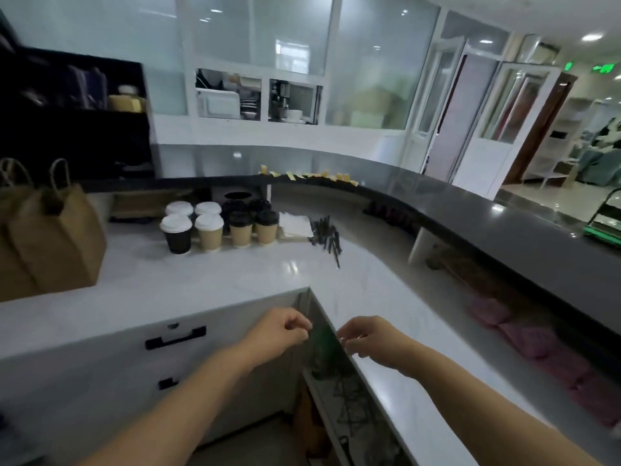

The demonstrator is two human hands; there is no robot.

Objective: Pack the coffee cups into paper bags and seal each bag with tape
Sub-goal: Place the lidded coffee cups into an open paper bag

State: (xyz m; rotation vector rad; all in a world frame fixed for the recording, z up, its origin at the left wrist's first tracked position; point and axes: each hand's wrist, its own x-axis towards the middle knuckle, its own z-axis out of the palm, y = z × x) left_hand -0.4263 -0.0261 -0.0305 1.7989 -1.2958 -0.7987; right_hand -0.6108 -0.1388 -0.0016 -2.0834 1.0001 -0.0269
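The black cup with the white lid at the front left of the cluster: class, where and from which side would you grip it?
Probably grip the black cup round its bare sleeve below the white lid, coming from the front left. It stands upright, that side faces open counter, and the kraft cup crowds its right. A grip on the lid alone might pull it off.

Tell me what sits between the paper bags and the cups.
Nothing: in the head view only bare white countertop separates the paper bags from the cups.
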